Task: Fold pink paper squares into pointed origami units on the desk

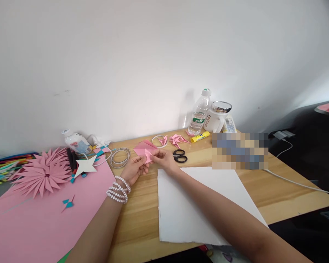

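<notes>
Left hand (135, 169) and right hand (166, 161) tightly pinch pink origami paper (147, 155), seemingly mid-fold, scissors (178, 156) at three o'clock; next crease needs steadiness.

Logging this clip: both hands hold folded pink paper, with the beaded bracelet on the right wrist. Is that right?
Not quite: the head view shows the beaded bracelet around the wrist of the left hand, not the right hand. The rest stands: both hold folded pink paper.

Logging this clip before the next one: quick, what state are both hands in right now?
Left hand: closed, holding a small folded pink paper piece.
Right hand: closed, holding the same piece at its right side.
</notes>
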### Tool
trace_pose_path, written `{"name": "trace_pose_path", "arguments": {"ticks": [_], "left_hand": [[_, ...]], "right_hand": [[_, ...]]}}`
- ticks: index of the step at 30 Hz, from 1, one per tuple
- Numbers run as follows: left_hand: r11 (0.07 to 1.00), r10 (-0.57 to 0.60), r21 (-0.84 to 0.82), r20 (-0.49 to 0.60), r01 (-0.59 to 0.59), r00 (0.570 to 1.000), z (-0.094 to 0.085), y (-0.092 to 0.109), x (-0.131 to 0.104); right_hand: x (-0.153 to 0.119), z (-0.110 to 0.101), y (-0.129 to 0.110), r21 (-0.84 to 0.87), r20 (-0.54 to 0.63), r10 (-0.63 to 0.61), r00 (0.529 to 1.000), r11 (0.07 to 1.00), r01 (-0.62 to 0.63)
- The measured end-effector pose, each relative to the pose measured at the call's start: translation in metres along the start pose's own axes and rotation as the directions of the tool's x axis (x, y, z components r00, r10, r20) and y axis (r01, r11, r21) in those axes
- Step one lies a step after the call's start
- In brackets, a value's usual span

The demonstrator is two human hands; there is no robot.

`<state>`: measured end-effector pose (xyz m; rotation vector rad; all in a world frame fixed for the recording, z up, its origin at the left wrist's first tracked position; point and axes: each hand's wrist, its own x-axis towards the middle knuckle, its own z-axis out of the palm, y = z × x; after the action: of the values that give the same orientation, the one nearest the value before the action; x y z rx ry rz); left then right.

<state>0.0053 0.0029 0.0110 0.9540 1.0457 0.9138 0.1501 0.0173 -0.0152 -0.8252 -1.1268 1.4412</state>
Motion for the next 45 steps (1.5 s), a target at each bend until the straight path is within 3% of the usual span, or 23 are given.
{"name": "trace_pose_path", "arguments": {"ticks": [8,15,24,30,36,45], "left_hand": [[0.997,0.058,0.050,-0.058,-0.055,0.997,0.0005,-0.0032,0.0002],[0.992,-0.087,-0.091,0.027,0.089,0.996,-0.0022,0.0028,-0.0008],[0.976,-0.172,-0.145,-0.048,0.163,0.984,-0.0068,0.0024,0.0011],[0.988,-0.131,-0.092,-0.082,0.123,0.988,-0.0051,0.0021,-0.0006],[1.000,-0.023,-0.008,0.051,0.024,0.998,-0.0040,0.0018,-0.0027],[0.993,0.102,0.050,0.053,-0.104,0.993,-0.0085,0.0039,-0.0017]], "right_hand": [[0.0001,0.0033,-0.0016,-0.014,-0.031,0.014,0.999,1.000,-0.015],[-0.0002,0.0026,-0.0042,0.084,0.007,0.055,0.998,0.995,-0.055],[0.0014,0.0033,-0.0024,0.105,0.012,0.070,0.997,0.992,-0.071],[0.0012,0.0013,-0.0008,0.041,0.032,0.050,0.998,0.998,-0.052],[0.0011,-0.0002,-0.0021,0.032,0.038,0.060,0.997,0.998,-0.061],[-0.0005,0.0005,-0.0011,0.067,0.189,0.059,0.980,0.995,-0.073]]}}
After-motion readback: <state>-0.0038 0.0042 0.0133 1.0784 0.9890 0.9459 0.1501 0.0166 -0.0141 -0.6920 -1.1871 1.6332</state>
